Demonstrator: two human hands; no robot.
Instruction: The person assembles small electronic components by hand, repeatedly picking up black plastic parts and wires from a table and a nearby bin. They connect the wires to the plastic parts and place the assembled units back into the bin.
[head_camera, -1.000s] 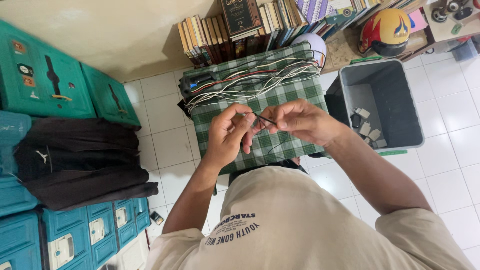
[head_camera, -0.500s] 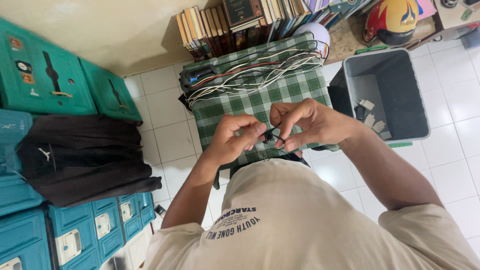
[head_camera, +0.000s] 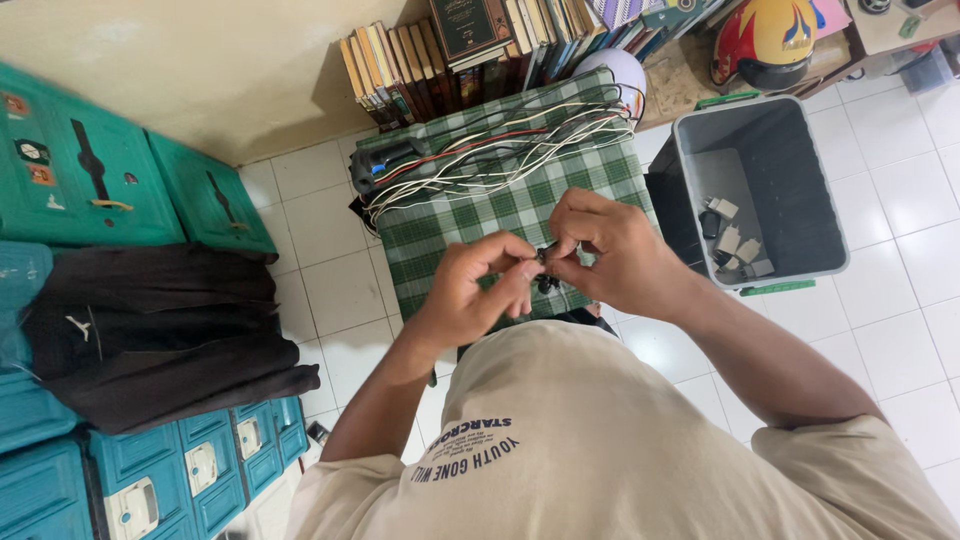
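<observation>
Right in front of the chest, both forearms angle inward so that the two hands meet above a green checked cloth. The left hand is curled with its thumb and forefinger pinched together, knuckles turned up toward the camera. The right hand mirrors it from the other side, fingers bent and closed down at the tips. Between the two pinches sits a small black piece, gripped by fingertips of both hands; it is too small and too covered to tell what kind of part it is. It lies just at the meeting point of the fingertips, above the near edge of the cloth and not touching it.

On the far part of the cloth lies a bundle of wires, white, black and red, stretched across from side to side, with a dark grey object at its left end. To the right stands a grey plastic bin on the white tiled floor; inside it, at the bottom, lie several small white and dark parts. Beyond the cloth a row of books stands against the wall, with a red and yellow helmet near them. Teal boxes are stacked on the left, with a black garment draped over some.
</observation>
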